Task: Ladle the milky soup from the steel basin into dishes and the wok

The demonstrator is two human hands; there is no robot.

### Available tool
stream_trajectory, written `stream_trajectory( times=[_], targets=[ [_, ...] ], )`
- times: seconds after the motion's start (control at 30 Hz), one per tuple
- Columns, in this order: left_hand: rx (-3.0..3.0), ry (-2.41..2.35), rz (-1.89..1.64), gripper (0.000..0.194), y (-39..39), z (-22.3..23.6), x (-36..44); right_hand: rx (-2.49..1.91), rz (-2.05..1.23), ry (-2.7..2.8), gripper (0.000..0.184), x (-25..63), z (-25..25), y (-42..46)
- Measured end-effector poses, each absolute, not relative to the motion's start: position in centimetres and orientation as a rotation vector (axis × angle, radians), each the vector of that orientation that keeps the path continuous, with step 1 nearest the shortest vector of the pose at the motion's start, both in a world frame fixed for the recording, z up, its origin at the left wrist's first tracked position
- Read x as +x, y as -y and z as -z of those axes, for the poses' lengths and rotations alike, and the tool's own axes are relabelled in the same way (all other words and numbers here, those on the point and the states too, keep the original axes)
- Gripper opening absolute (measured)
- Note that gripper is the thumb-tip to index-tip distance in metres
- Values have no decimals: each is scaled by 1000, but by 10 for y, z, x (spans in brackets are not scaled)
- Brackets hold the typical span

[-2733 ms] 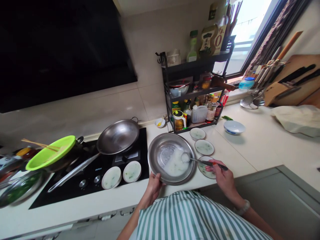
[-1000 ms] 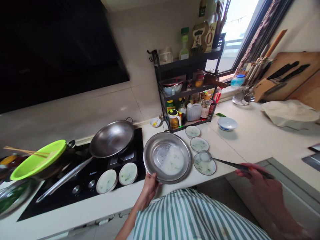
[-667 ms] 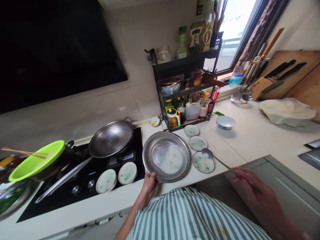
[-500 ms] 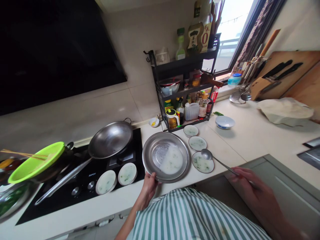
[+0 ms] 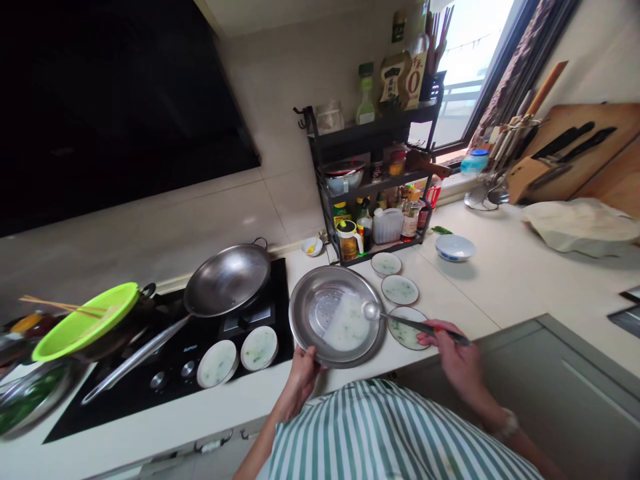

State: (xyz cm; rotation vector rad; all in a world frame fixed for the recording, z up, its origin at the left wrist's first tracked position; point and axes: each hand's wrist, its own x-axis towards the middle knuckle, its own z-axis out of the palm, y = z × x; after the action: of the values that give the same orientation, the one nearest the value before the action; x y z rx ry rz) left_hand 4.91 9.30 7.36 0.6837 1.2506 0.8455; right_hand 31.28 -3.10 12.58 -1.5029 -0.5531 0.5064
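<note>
My left hand [image 5: 303, 373] grips the near rim of a wide metal basin [image 5: 313, 293], which tilts so that a white liquid with green bits [image 5: 345, 327] pools at its right side. In my right hand [image 5: 453, 353] is a ladle [image 5: 417, 325], its bowl over the right part of the basin, at the liquid. Under the ladle's handle stands a small bowl of the same liquid [image 5: 406, 333]. Two more filled bowls, a middle one [image 5: 400, 290] and a far one [image 5: 386, 265], line up behind it.
Two filled bowls, one left [image 5: 217, 364] and one right [image 5: 259, 348], sit at the cooktop's front edge. Behind them is a wok [image 5: 227, 280]; a green colander [image 5: 87, 320] lies farther left. A spice rack [image 5: 375, 187] stands behind the basin, a white bowl [image 5: 455, 247] to its right.
My right hand has moved left with the ladle, whose bowl has gone from above the nearest small bowl to the liquid in the basin. My left hand still holds the basin's rim.
</note>
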Motion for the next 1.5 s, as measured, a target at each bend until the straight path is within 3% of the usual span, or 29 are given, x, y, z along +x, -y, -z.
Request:
stream_trajectory(
  times=[0.33, 1.5],
  targets=[
    [685, -1220, -852, 25, -92, -75, 50, -1445, -647, 840, 26, 300, -95, 7],
    [662, -1226, -854, 25, -89, -77, 50, -1320, -671, 407, 34, 315, -88, 13]
  ],
)
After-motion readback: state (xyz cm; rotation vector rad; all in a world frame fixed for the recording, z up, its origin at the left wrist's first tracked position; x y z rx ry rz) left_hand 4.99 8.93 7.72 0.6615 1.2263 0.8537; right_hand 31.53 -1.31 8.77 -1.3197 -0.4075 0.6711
